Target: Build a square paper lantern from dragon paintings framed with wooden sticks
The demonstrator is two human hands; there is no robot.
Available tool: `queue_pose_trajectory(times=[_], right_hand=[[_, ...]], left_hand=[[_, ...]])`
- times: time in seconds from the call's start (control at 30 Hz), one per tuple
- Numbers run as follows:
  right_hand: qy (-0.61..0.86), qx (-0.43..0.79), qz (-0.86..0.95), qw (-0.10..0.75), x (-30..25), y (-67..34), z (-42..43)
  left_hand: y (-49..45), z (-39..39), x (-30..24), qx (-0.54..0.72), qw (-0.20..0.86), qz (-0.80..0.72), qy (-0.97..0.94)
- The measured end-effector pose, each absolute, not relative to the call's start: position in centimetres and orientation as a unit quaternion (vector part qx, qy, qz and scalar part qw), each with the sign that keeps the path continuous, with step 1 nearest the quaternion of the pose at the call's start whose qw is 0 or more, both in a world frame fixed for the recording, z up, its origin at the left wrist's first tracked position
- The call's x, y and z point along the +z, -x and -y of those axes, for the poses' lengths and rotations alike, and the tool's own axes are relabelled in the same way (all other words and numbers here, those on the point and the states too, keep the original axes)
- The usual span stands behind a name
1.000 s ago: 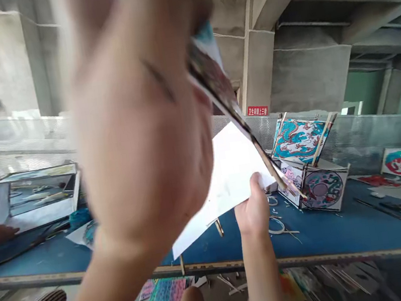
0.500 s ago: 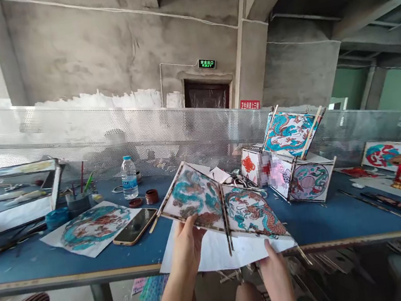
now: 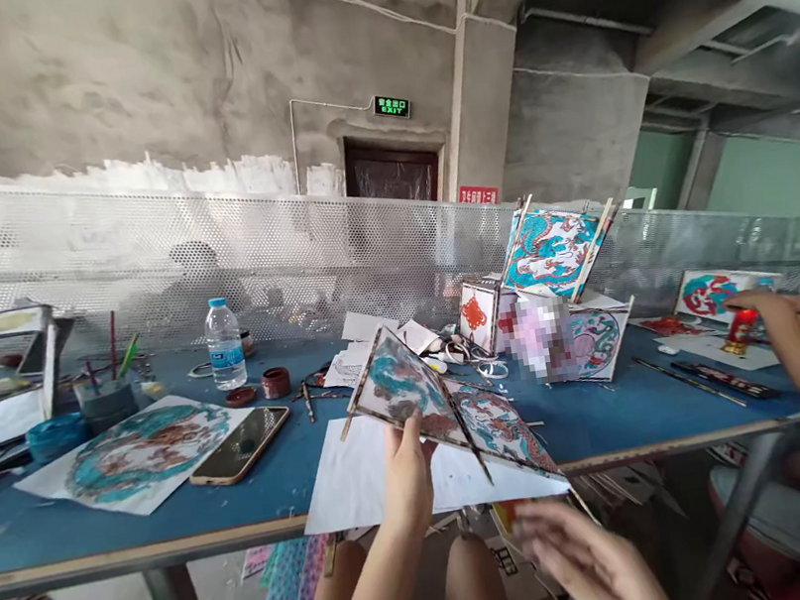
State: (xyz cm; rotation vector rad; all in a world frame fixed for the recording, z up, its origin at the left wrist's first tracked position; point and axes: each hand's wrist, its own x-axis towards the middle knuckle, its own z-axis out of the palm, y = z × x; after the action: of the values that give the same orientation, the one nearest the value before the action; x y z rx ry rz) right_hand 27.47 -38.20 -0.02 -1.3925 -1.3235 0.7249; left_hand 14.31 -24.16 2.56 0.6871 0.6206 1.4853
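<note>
The framed panels [image 3: 405, 384] slanted over a paper sheet [image 3: 331, 471] at the front edge of the table [image 3: 599, 421], the left hand [image 3: 407, 474] at their lower edge and the right hand [image 3: 588, 553] below their right end. Left of them lay a phone [image 3: 241, 446], with a drawing [image 3: 144, 453] just left of it and a bottle [image 3: 224, 344] behind. Box lanterns [image 3: 479, 318] stood behind and to the right, before a mesh screen [image 3: 273, 254].

Bare gray wall [image 3: 113, 92], roughly patched white low down, stands behind a perforated metal screen [image 3: 270, 234], with lit green exit sign [image 3: 392, 106] above dark door [image 3: 393, 176] and blue-topped table [image 3: 599, 426] in front.
</note>
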Motion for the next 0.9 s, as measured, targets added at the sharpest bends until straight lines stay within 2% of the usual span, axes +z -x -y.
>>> queue_pose_trajectory(times=[0.07, 0.17, 0.33, 0.43, 0.53, 0.6, 0.67, 0.73, 0.77, 0.83, 0.9], right_hand=[[0.593, 0.149, 0.614, 0.500, 3.0, -27.6, 36.9], [0.598, 0.009, 0.693, 0.403, 6.2, -26.8, 33.6], [0.649, -0.106, 0.707, 0.261, 9.6, -25.0, 29.7], [0.703, -0.138, 0.661, 0.223, 11.2, -25.9, 29.3], [0.717, -0.159, 0.631, 0.251, 11.8, -28.4, 29.7], [0.716, -0.165, 0.615, 0.285, 11.6, -30.3, 30.1], [0.721, -0.171, 0.592, 0.318, 11.4, -32.0, 30.6], [0.725, -0.185, 0.566, 0.346, 11.3, -33.3, 31.0], [0.725, -0.193, 0.556, 0.357, 11.3, -33.7, 31.1], [0.719, -0.201, 0.548, 0.377, 11.5, -34.2, 31.3], [0.711, -0.200, 0.548, 0.392, 11.7, -34.3, 31.3]], left_hand=[[-14.9, 24.3, 3.0, 0.647, 0.627, -0.281, -0.332], [-15.4, 24.6, 4.5, 0.637, 0.594, -0.273, -0.409], [-16.7, 24.6, 8.4, 0.609, 0.550, -0.167, -0.546], [-16.9, 24.9, 10.2, 0.566, 0.562, -0.141, -0.586], [-14.5, 26.6, 10.0, 0.561, 0.547, -0.182, -0.594], [-11.1, 28.1, 8.1, 0.599, 0.432, -0.244, -0.629], [-6.7, 29.5, 5.0, 0.614, 0.294, -0.369, -0.633], [-2.4, 30.3, 1.1, 0.573, 0.226, -0.495, -0.612], [-0.6, 30.4, -0.8, 0.539, 0.218, -0.557, -0.593], [1.9, 30.1, -4.0, 0.427, 0.267, -0.635, -0.585], [2.8, 29.3, -6.1, 0.386, 0.331, -0.637, -0.580]])
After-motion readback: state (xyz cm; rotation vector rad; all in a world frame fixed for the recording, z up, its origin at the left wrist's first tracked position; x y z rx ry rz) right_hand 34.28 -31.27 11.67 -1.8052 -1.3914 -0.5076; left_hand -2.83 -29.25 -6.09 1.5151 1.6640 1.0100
